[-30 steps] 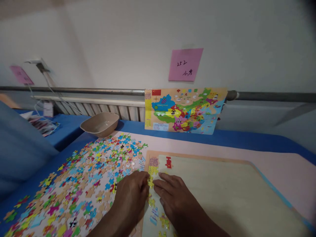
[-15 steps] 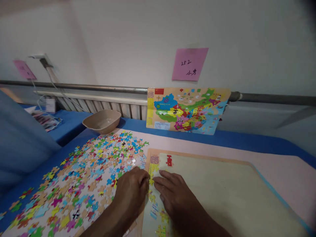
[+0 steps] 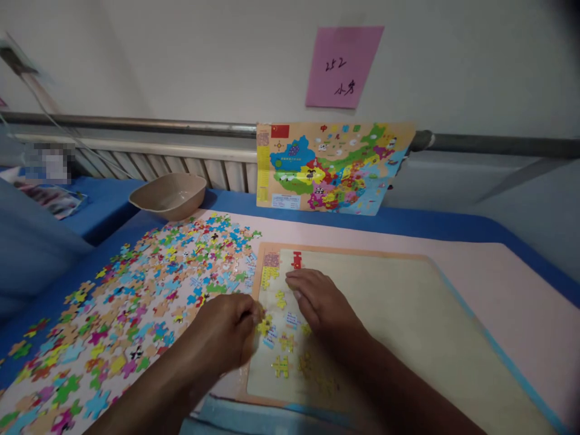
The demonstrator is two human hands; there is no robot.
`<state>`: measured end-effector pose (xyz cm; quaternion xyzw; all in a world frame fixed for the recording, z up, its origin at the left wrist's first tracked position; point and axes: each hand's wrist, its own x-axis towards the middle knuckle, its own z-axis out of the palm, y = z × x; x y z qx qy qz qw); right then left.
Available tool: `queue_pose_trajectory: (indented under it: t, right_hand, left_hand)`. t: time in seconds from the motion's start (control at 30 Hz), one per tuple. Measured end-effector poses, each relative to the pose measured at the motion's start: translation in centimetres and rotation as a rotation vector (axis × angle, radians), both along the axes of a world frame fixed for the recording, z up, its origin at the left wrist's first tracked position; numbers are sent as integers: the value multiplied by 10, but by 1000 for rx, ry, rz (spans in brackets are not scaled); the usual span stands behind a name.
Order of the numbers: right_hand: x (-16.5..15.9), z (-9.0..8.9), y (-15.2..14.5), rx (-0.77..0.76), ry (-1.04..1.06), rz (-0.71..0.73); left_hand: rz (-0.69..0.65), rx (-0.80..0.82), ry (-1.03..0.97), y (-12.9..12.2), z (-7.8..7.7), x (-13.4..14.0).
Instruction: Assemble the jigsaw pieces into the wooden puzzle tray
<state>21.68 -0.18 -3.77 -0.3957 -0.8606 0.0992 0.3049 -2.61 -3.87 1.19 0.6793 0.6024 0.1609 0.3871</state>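
Observation:
My left hand (image 3: 229,323) is pinched at the left edge of the puzzle board (image 3: 389,314), with a yellow jigsaw piece (image 3: 264,327) at its fingertips. My right hand (image 3: 324,302) hovers low over or rests on the board, its fingers stretched out and holding nothing visible. Just above it lies a red jigsaw piece (image 3: 296,260). Joined pieces with purple print (image 3: 272,260) fill the board's upper left corner. Several loose yellow pieces, such as a yellow piece (image 3: 280,366), and a light-blue printed piece (image 3: 290,320) lie between and below my hands.
Left of the board spreads a large heap of loose jigsaw pieces (image 3: 154,290). Behind it stands a beige basin (image 3: 170,196). A finished map picture (image 3: 335,169) leans on the rail (image 3: 172,127), under a pink note (image 3: 344,66). Blue cloth (image 3: 36,241) hangs at far left.
My left hand has moved down the board's left edge with the yellow piece, apart from my right hand. My right hand has come away from the strip of yellow pieces. The view has tilted down.

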Motion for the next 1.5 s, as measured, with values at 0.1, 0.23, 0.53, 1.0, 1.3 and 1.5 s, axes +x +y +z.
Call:
queue_pose_trajectory:
  t: [0.1,0.23,0.53,1.0,1.3,1.5]
  right_hand:
    - [3,2,0,-20,36,-21]
    - [4,2,-1,-61,36,-19]
    - [3,1,1,-60,28,-8]
    - [8,5,-1,-92,8,-18]
    - [13,13,2,-133,132,-127]
    - [15,20,2,-154,210,-214]
  left_hand:
    - [-141,-30,117,-7,6,2]
    - [-206,-34,195,-10,4,3]
    - [-228,8,291,-7,-1,4]
    - [-257,-25,324,-5,3,6]
    - [-274,-39,336,-5,9,8]
    - [-288,-35,399,-4,6,8]
